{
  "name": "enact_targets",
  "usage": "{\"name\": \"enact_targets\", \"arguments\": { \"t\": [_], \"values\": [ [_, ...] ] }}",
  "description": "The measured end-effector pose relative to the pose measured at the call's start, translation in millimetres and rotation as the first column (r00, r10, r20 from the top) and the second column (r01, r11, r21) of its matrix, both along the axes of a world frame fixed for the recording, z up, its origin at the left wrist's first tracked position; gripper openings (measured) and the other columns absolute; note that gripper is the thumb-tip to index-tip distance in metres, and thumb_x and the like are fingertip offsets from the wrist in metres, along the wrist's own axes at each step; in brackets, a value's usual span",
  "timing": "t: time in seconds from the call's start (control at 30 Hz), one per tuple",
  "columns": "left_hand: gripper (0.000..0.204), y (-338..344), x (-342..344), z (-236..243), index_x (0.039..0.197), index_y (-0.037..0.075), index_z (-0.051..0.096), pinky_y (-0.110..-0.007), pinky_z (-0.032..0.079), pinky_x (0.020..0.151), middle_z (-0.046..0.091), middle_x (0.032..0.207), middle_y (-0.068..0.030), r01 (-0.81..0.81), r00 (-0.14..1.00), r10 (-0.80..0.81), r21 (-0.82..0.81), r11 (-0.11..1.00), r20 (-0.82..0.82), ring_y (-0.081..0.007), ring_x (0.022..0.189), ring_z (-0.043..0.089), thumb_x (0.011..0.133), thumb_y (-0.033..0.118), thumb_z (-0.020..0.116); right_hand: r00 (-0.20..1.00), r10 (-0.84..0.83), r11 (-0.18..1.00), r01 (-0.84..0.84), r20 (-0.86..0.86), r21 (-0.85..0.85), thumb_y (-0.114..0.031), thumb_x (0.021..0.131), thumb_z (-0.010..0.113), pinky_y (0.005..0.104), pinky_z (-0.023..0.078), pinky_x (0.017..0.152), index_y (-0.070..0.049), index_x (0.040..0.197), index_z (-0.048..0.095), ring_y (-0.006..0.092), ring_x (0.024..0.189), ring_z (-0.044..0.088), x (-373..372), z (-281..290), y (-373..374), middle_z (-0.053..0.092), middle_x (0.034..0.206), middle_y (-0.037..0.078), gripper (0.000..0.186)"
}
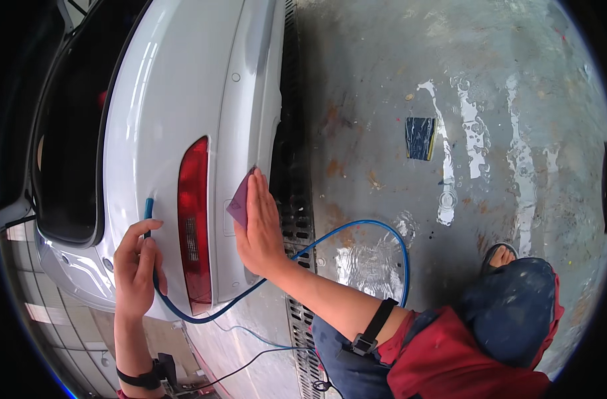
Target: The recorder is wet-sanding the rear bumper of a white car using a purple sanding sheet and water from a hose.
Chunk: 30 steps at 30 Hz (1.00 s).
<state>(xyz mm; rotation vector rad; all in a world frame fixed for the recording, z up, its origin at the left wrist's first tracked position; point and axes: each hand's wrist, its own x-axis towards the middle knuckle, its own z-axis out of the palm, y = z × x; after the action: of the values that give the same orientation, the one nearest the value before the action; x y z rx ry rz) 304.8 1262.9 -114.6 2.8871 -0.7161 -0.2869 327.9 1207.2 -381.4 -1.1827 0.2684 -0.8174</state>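
The rear of a white car [174, 86] fills the left half of the view, with a red tail light [196, 179] set in it. My left hand [136, 269] is closed around a blue hose [177, 314], whose end sticks up past my fingers over the white bodywork. On the bumper to the right of the light, my right hand [262, 223] lies with its fingers straight and together. It presses a thin purple sanding sheet [239, 203] against the paint, and part of the sheet is hidden under the fingers.
The hose loops across a wet grey floor [376, 159] with puddles. A dark grated drain [297, 219] runs along the bumper. A dark blue rectangular piece [420, 138] lies on the floor. My knee [512, 309] and sandalled foot [500, 255] are at lower right. A thin black cable [250, 362] trails below.
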Motion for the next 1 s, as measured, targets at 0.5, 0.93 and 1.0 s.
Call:
{"name": "enact_targets", "arguments": {
  "t": [0.5,0.93,1.0],
  "values": [
    [0.039,-45,26,20,0.138,0.005,0.057,-0.039,0.056,0.093,0.069,0.097,-0.0112,0.402,0.832,-0.512,0.404,0.822,0.213,-0.0290,0.088,0.072,0.100,-0.004,0.060,0.992,0.045,0.999,-0.045,-0.115,-0.002,-0.015,0.104,0.054,0.0573,0.015,0.131,0.011,0.165,0.010,0.0461,0.162,0.013,44,15,-54,0.013,0.173,0.032,0.080],
    [0.058,-11,82,11,0.139,0.017,0.059,-0.063,0.037,0.120,0.067,0.142,-0.0168,0.434,0.546,-0.757,0.652,0.622,0.359,-0.0447,0.142,0.053,0.110,0.061,0.036,0.997,0.013,0.972,0.007,-0.081,0.237,-0.027,0.110,0.049,0.0555,0.018,0.130,0.011,0.164,0.015,0.0466,0.161,0.016,104,1,-105,0.016,0.173,0.032,0.074],
    [0.057,-7,83,11,0.138,0.017,0.059,-0.063,0.037,0.120,0.068,0.141,-0.0167,0.435,0.552,-0.744,0.631,0.642,0.376,-0.0446,0.142,0.053,0.110,0.061,0.036,0.987,0.136,0.960,-0.110,-0.083,0.259,-0.029,0.112,0.045,0.0560,0.019,0.130,0.011,0.165,0.015,0.0452,0.162,0.015,113,-6,-119,0.016,0.173,0.030,0.072]
  ]
}}
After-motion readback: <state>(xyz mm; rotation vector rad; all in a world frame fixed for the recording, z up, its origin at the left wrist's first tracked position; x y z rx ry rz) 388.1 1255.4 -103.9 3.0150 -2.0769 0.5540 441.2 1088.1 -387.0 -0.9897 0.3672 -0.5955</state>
